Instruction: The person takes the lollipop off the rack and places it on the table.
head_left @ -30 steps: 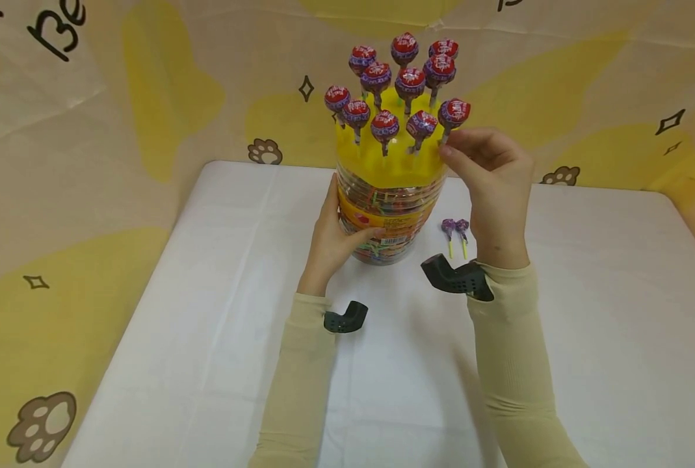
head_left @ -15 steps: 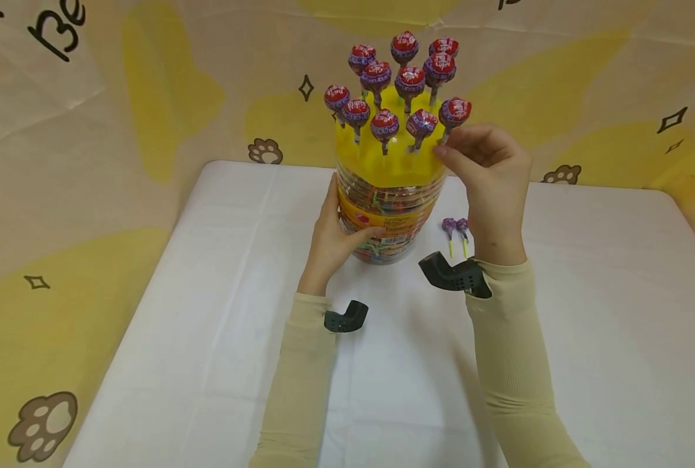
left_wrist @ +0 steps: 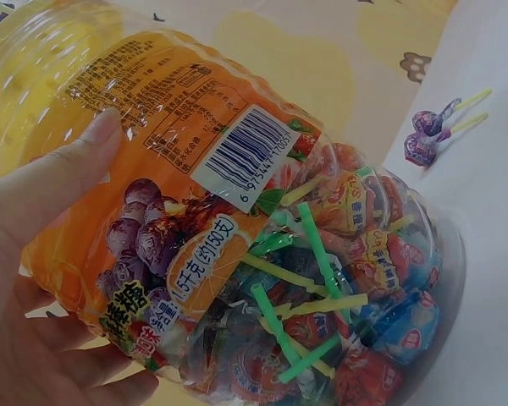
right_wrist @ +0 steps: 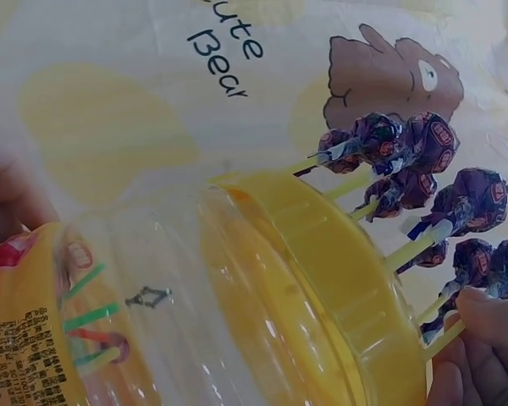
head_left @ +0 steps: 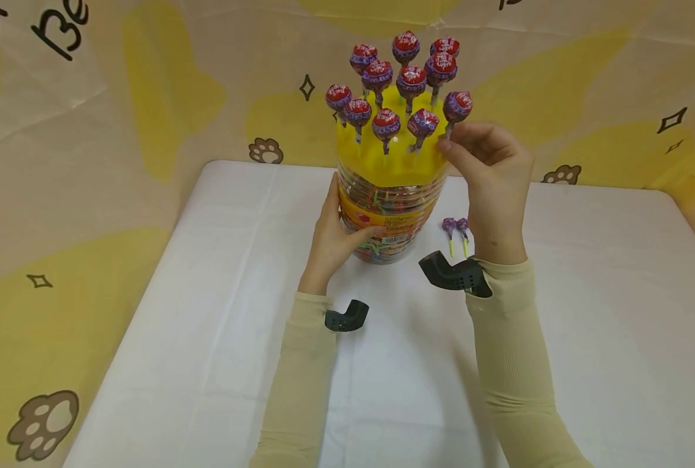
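My right hand [head_left: 493, 175] pinches a red-and-purple-wrapped round lollipop [head_left: 458, 106] by its yellow stick [right_wrist: 444, 341], at the yellow plastic lid [head_left: 396, 168]'s right edge; it has just risen slightly, so seems looser there, while my left hand [head_left: 334, 240] curls round the clear ribbed plastic jar [head_left: 394, 195]
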The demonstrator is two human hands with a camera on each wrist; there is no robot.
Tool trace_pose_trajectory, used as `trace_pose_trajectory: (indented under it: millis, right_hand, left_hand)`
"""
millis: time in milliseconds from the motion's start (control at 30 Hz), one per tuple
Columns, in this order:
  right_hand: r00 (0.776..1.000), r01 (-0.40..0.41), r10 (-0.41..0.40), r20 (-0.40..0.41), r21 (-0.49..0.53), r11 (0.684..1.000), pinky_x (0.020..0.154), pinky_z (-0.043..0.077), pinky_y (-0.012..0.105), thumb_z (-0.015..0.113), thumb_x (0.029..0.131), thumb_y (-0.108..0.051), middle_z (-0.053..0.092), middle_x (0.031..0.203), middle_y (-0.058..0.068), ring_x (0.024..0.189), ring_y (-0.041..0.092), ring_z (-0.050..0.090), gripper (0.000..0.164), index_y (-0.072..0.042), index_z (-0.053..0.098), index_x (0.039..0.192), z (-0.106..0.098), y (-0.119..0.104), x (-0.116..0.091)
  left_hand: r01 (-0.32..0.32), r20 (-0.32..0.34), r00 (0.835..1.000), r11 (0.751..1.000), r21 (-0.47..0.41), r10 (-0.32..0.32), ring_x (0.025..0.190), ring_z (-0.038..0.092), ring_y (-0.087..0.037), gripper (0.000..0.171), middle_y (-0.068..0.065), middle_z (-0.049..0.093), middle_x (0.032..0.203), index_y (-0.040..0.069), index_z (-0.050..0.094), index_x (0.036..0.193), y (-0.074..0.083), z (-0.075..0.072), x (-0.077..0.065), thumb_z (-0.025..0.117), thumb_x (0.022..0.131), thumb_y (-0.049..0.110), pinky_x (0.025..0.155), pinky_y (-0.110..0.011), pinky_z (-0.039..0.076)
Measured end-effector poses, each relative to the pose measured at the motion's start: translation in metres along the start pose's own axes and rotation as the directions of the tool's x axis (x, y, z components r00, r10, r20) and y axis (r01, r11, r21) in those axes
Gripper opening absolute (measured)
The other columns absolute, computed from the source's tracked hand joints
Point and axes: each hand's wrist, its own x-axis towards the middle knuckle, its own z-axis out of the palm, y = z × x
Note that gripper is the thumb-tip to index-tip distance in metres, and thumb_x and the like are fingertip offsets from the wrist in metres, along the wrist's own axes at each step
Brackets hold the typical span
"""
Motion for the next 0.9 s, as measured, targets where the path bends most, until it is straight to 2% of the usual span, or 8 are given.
trace_pose_trajectory:
  millis: [500,733,900]
  right_hand:
    - [1.0,0.005,-0.004,-0.024,0.052,0.999,0.09,0.051,0.031,0.071,0.081,0.004,0.065,0.091,0.014,0.089,0.028,0.061,0.007,0.004,0.071,0.087,0.001,-0.007,0.001]
    - [1.0,-0.005,0.006,-0.015,0.072,0.997,0.084,0.053,0.029,0.071,0.081,0.0,0.065,0.096,0.017,0.088,0.029,0.061,0.012,0.006,0.071,0.092,-0.007,-0.006,-0.002]
    - [1.0,-0.009,0.012,-0.027,0.113,0.994,0.08,0.055,0.027,0.07,0.081,0.002,0.066,0.096,0.02,0.085,0.028,0.063,0.017,0.012,0.068,0.095,-0.018,-0.002,-0.008]
  left_hand:
    - [0.013,0.003,1.0,1.0,-0.012,-0.013,0.136,0.031,-0.021,0.103,-0.004,0.028,0.151,0.02,0.007,0.153,-0.001,0.0,0.0,0.078,0.078,0.027,0.111,-0.04,0.029]
    - [0.002,0.0,1.0,1.0,-0.011,-0.002,0.136,0.031,-0.021,0.104,-0.004,0.028,0.151,0.019,0.007,0.153,-0.001,0.0,0.0,0.078,0.078,0.027,0.111,-0.041,0.029]
    - [0.001,0.004,1.0,1.0,-0.012,-0.001,0.138,0.028,-0.021,0.104,-0.004,0.025,0.153,0.019,0.007,0.153,-0.001,0.0,0.0,0.079,0.078,0.027,0.112,-0.041,0.028]
